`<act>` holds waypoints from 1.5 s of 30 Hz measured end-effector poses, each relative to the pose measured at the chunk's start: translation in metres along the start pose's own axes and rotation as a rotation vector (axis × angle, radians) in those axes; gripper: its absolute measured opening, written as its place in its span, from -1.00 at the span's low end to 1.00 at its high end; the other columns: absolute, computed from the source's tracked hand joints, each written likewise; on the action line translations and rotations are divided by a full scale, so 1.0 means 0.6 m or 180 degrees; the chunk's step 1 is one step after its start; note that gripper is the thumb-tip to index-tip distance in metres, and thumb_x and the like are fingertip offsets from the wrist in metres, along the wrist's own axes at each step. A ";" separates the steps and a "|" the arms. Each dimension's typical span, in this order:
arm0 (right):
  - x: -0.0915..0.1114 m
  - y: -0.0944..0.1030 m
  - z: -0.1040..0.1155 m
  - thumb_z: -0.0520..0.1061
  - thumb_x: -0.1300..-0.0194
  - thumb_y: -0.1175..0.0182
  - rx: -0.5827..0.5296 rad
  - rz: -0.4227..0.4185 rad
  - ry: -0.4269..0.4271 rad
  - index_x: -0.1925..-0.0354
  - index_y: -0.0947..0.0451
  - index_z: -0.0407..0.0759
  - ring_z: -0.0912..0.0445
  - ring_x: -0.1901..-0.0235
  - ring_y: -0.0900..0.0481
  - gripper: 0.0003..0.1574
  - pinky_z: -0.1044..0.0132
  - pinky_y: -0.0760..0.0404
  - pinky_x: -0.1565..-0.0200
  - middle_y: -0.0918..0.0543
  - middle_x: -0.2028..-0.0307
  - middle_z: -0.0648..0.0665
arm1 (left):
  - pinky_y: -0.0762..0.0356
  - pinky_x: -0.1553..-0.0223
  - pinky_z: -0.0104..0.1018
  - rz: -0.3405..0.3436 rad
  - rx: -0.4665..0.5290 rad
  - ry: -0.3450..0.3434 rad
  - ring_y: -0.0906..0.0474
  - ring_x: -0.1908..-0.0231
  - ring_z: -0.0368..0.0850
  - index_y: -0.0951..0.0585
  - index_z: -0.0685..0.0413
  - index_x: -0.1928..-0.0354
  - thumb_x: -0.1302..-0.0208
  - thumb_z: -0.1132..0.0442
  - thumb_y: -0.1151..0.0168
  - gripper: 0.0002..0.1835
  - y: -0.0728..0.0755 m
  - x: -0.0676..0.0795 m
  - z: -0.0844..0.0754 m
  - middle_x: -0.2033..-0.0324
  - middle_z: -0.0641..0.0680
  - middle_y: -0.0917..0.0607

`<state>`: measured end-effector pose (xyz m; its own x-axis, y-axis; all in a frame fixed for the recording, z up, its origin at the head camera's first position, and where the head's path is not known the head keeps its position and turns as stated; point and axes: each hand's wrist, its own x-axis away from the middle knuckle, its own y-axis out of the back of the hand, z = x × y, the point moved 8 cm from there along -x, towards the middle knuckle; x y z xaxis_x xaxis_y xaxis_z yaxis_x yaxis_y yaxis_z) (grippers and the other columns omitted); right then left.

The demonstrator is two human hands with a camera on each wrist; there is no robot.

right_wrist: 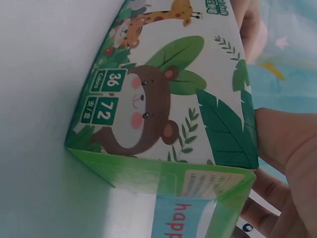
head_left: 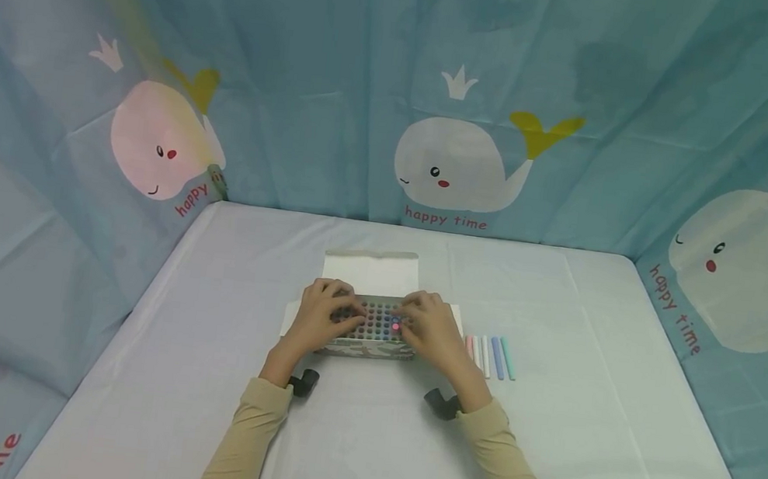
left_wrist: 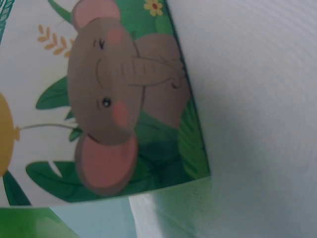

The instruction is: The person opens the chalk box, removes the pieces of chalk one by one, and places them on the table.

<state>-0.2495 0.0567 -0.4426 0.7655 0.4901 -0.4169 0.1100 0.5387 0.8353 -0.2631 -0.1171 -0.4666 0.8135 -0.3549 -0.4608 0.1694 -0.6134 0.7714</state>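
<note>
A cardboard chalk box point(head_left: 365, 348) printed with cartoon animals stands with its lid flap folded back. Rows of round holes with coloured chalk ends point(head_left: 376, 318) fill its top. My left hand point(head_left: 327, 313) curves over the left end, thumb and fingers bent down at the chalk rows. At the right end my right hand point(head_left: 432, 329) does likewise. In the right wrist view my right thumb point(right_wrist: 285, 134) lies at the upper edge of the box, and the other fingers bend behind its end. The elephant side point(left_wrist: 106, 84) of the box fills the left wrist view; my left hand is outside it.
Several loose chalk sticks point(head_left: 493, 357) in pink, white, blue and green lie to the right of the box. The white cloth point(head_left: 363, 440) covers the table. A blue curtain point(head_left: 313, 107) with whales hangs behind and at both sides.
</note>
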 end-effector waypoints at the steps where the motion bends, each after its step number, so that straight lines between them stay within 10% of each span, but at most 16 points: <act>1: 0.000 -0.002 -0.001 -0.14 -0.10 -0.32 0.0008 0.0027 -0.0023 0.21 -0.67 -0.03 0.00 0.12 -0.42 -0.78 0.08 -0.45 0.12 -0.52 0.10 -0.06 | -0.18 -0.10 0.12 -0.0005 -0.0005 -0.0007 -0.29 0.04 0.00 -0.68 -0.28 0.38 -0.06 0.03 -0.38 -0.92 0.000 0.000 0.000 0.13 -0.05 -0.52; 22: -0.007 0.016 0.003 -0.17 -0.14 -0.30 -0.0141 -0.0176 -0.0061 0.21 -0.61 -0.08 0.02 0.19 -0.45 -0.82 0.13 -0.47 0.19 -0.53 0.13 -0.05 | -0.17 -0.13 0.09 0.0116 -0.0005 0.0138 -0.28 0.06 -0.02 -0.69 -0.25 0.38 -0.09 0.02 -0.35 -0.93 0.002 -0.002 -0.004 0.15 -0.05 -0.52; 45: 0.006 0.050 -0.029 -0.18 -0.25 -0.21 -0.1336 -0.0720 -0.0582 0.13 -0.56 -0.09 0.10 0.24 -0.64 -0.81 0.00 -0.47 -0.11 -0.70 0.33 -0.01 | -0.15 -0.16 0.10 0.0136 -0.0114 0.0127 -0.28 0.02 0.00 -0.66 -0.26 0.43 -0.09 -0.01 -0.35 -0.92 0.002 -0.001 -0.003 0.13 -0.06 -0.51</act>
<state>-0.2547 0.0865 -0.4252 0.8545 0.2216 -0.4698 0.0505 0.8648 0.4996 -0.2628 -0.1163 -0.4648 0.8418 -0.3514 -0.4098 0.1533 -0.5722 0.8056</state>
